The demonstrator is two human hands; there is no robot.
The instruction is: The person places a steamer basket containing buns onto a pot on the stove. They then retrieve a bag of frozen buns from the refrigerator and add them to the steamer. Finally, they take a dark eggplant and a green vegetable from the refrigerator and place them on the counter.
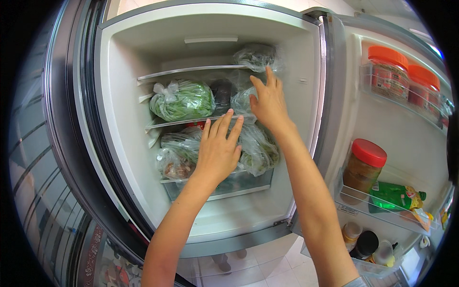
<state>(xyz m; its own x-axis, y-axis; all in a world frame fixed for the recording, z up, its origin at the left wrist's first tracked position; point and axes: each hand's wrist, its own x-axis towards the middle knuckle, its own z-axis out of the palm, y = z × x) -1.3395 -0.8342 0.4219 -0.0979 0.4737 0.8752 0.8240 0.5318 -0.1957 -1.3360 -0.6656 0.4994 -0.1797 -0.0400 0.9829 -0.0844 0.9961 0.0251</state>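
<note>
Both my hands reach into an open refrigerator (129, 143). My left hand (218, 150) is spread and holds nothing, in front of the lower shelf's bags. My right hand (269, 97), fingers apart, is raised before the right end of the upper shelf (193, 71). Just above its fingertips lies a clear plastic bag with dark contents (255, 56); contact cannot be told. A knotted bag of green vegetables (183, 102) rests on the middle shelf (179, 123). Beside it are a dark bundle (221, 92) and a clear bag (242, 100), partly behind my right hand.
Below are a bag of brownish food (177, 166), a bag of greens (258, 150) and a clear drawer (244, 183). The open door (387, 118) at right carries orange-lidded jars (389, 71), a red-lidded jar (364, 168), a green pouch (392, 195) and small bottles (365, 244).
</note>
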